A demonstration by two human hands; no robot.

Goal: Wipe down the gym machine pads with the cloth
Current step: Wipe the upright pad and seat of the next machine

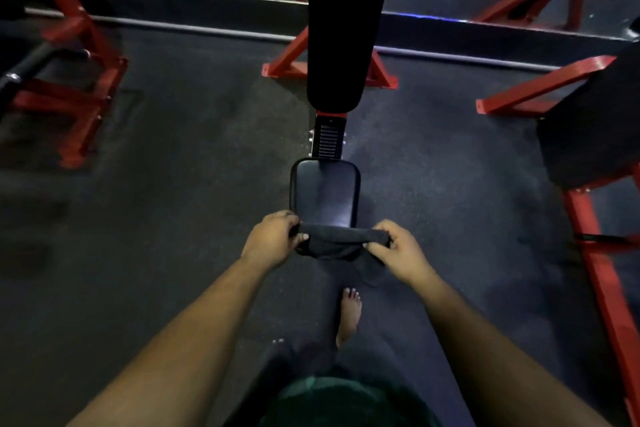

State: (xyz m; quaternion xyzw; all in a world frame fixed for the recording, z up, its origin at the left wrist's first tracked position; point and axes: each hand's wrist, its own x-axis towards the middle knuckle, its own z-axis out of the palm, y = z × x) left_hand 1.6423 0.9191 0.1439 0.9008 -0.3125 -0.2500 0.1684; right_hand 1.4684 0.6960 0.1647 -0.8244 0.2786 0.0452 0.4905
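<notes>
My left hand [273,239] and right hand [398,251] each grip one end of the dark cloth [337,241], fingers curled round the bunched fabric. I hold it stretched taut between them so it works as a band, probably so one pull can cover the pad's whole width. The cloth lies across the near edge of the seat pad [325,192], its long axis running from my left fingers to my right, with slack fabric hanging below. The seat pad stretches away from my fingers, lengthwise toward the long back pad [341,28] beyond it, at right angles to the cloth. Red frames [595,253] stand well outside my right fingers.
</notes>
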